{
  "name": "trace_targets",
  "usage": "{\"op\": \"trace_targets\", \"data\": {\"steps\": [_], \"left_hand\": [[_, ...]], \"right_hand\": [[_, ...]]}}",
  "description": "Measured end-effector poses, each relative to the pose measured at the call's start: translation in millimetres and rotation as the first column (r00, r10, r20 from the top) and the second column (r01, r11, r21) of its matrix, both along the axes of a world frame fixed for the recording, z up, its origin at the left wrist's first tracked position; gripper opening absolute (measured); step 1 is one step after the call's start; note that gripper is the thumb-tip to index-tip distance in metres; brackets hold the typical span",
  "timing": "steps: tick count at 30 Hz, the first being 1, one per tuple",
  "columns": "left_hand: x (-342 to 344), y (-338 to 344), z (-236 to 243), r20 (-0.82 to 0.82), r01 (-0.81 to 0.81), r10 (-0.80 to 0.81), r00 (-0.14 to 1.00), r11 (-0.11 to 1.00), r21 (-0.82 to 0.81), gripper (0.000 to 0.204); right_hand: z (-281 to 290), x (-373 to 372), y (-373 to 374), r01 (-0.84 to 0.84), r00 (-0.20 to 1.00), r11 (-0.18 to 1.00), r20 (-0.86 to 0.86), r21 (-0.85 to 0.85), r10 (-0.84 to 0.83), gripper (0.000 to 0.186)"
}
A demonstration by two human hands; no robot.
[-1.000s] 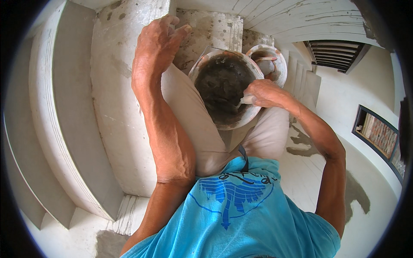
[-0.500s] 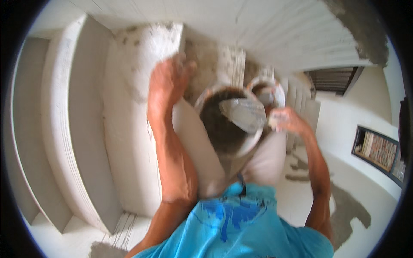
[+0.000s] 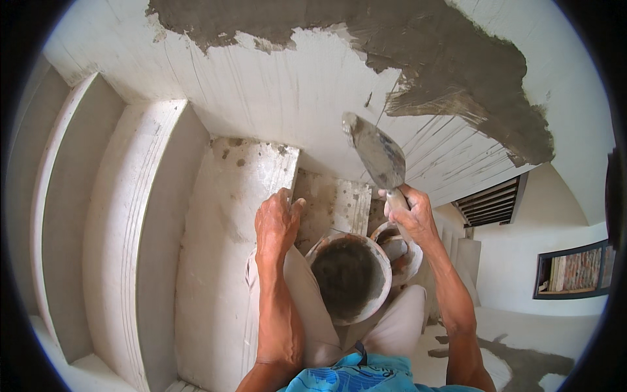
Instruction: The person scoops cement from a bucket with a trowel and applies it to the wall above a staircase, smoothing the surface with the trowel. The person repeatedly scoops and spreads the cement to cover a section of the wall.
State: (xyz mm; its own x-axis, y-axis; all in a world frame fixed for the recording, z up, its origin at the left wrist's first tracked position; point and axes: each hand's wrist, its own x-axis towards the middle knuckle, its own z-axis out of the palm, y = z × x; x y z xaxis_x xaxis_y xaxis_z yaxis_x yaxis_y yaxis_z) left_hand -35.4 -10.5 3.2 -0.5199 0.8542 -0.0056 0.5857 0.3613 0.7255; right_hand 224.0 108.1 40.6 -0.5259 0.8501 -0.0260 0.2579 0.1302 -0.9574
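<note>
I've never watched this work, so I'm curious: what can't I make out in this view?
All in the head view:
Trowel handle: partly covered by the right hand.
Left hand: its back hides the palm.
Large bucket: dark mix hides its bottom.
Small bucket: partly behind the large one.
Grey wall patch: cut off by the upper edge.

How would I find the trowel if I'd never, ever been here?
Start at the big dark gray patch on the pale wall. Just below it in the picture, find the person's right hand. The trowel is in that hand: a long, smeared, leaf-shaped blade pointing toward the wall, unlike the round bucket lower down.
</note>
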Motion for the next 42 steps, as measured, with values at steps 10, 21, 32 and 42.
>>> {"op": "trace_targets", "data": {"steps": [10,21,32,42], "left_hand": [[1,-1,8,0.069,0.003,-0.001,0.998,1.0,-0.029,0.037],[-1,-3,6,0.041,0.01,-0.008,0.999,0.999,-0.036,0.038],[0,-1,10,0.051,0.026,-0.021,0.998,0.994,-0.104,0.039],[0,-2,5,0.051,0.031,-0.027,0.998,0.996,-0.081,0.039]], "right_hand": [[49,-39,37,0.012,1.0,0.98,-0.009,0.201,-0.011,0.043],[77,-63,48,-0.025,0.994,0.996,-0.102,0.088,0.034,0.039],[71,-52,82,-0.24,0.922,0.952,-0.351,-0.19,0.163,0.058],[57,-22,79,-0.21,0.92,0.948,-0.377,-0.241,0.108,0.07]]}}
